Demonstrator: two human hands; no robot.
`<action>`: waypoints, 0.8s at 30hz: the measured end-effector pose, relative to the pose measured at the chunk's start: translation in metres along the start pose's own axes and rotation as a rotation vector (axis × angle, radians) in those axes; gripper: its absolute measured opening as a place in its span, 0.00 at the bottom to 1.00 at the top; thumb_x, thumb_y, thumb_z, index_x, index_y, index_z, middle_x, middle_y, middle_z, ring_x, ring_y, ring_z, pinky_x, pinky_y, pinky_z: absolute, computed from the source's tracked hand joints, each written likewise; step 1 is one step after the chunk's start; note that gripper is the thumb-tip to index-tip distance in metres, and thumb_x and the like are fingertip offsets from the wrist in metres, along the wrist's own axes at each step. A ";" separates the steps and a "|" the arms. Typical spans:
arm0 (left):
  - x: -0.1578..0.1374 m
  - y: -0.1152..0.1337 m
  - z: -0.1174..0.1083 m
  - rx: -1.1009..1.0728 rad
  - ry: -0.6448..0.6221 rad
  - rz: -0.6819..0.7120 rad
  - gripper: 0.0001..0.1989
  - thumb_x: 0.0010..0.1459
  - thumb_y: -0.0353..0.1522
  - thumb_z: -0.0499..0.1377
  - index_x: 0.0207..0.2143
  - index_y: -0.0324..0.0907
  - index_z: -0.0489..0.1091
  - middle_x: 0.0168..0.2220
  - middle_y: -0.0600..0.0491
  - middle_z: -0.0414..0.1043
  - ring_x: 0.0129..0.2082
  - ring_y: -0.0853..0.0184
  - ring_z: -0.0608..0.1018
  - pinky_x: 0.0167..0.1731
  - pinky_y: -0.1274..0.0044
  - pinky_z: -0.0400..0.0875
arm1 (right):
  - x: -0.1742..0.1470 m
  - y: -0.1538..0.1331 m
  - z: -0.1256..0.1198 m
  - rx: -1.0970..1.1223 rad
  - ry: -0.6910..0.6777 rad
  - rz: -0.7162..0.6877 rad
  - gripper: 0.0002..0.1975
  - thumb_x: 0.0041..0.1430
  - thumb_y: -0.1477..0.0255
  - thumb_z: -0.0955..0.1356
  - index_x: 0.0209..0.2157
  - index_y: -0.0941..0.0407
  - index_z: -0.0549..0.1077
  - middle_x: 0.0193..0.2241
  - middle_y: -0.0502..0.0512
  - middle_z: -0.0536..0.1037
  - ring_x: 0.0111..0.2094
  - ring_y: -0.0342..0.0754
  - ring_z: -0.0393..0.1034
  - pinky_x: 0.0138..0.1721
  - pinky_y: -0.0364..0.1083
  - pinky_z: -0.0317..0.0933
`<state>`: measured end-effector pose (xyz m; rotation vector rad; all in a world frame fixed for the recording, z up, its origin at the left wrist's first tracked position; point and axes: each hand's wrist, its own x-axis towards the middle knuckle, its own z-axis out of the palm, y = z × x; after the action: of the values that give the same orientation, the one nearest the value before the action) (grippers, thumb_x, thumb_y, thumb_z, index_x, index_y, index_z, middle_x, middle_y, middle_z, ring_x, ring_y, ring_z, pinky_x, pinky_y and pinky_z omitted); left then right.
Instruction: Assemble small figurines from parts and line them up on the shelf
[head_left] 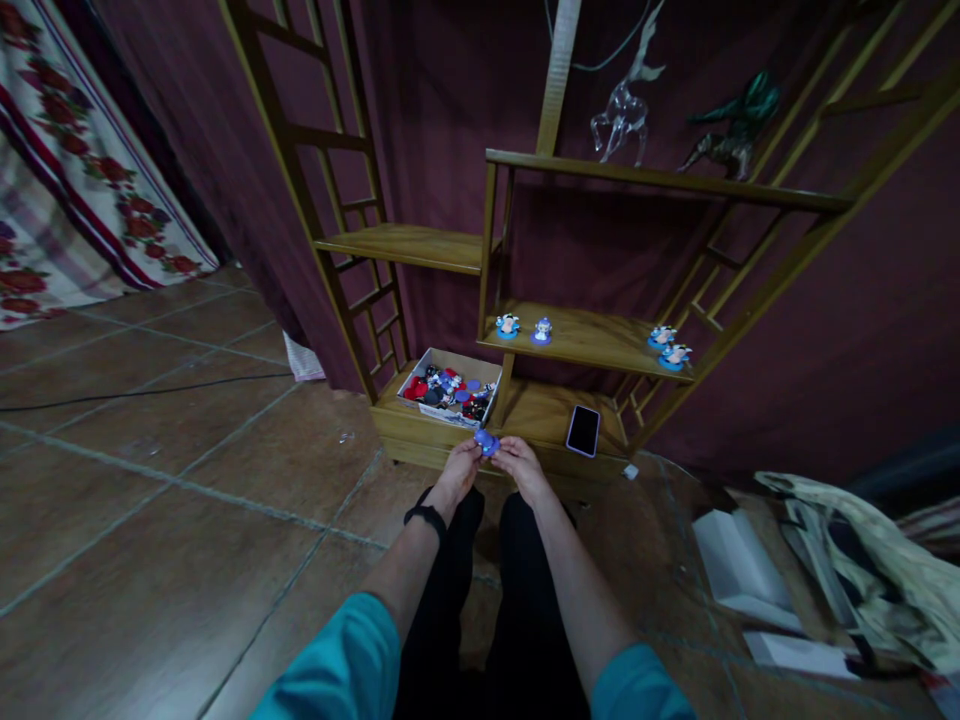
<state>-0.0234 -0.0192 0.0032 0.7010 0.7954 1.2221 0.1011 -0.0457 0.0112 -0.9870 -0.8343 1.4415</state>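
Between my two hands, in front of the low shelf, is a small purple figurine (486,442). My left hand (459,468) pinches it from the left, a dark band round the wrist. From the other side my right hand (521,466) grips it with thumb and fingers. Just beyond my left hand stands an open cardboard box (431,412) full of red, black, white and purple toy pieces. On the shelf above, a blue-based figurine (508,326) and a purple-and-white figurine (541,331) stand at the left. Two similar blue-based figurines (669,348) are at its right end.
A phone (583,431) lies on the lower shelf, right of my hands. Higher up, a clear deer figure (622,112) and a dark green statue (739,125) stand on the top shelf (660,178). White boxes (742,565) and cloth (877,570) lie on the floor at right.
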 end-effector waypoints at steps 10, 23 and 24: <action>-0.004 0.003 0.004 0.036 -0.014 0.011 0.11 0.40 0.25 0.59 0.30 0.36 0.73 0.26 0.50 0.73 0.28 0.69 0.72 0.32 0.77 0.63 | -0.003 -0.003 -0.001 0.015 -0.014 -0.011 0.15 0.39 0.65 0.72 0.30 0.55 0.69 0.32 0.50 0.75 0.32 0.44 0.70 0.39 0.47 0.64; -0.003 0.003 0.006 0.054 -0.002 0.014 0.13 0.39 0.22 0.58 0.31 0.37 0.74 0.28 0.50 0.74 0.28 0.69 0.72 0.32 0.77 0.63 | 0.004 0.002 -0.005 0.016 0.003 0.013 0.14 0.38 0.63 0.72 0.27 0.54 0.69 0.28 0.49 0.75 0.30 0.44 0.70 0.36 0.46 0.63; -0.002 0.002 0.005 0.051 -0.004 0.013 0.14 0.39 0.22 0.58 0.31 0.37 0.74 0.29 0.50 0.74 0.28 0.69 0.72 0.33 0.77 0.63 | 0.004 0.003 -0.006 0.017 0.006 0.012 0.14 0.38 0.64 0.72 0.27 0.54 0.69 0.28 0.49 0.75 0.30 0.44 0.70 0.36 0.46 0.63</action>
<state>-0.0204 -0.0213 0.0081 0.7507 0.8223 1.2158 0.1051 -0.0421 0.0057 -0.9847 -0.8114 1.4532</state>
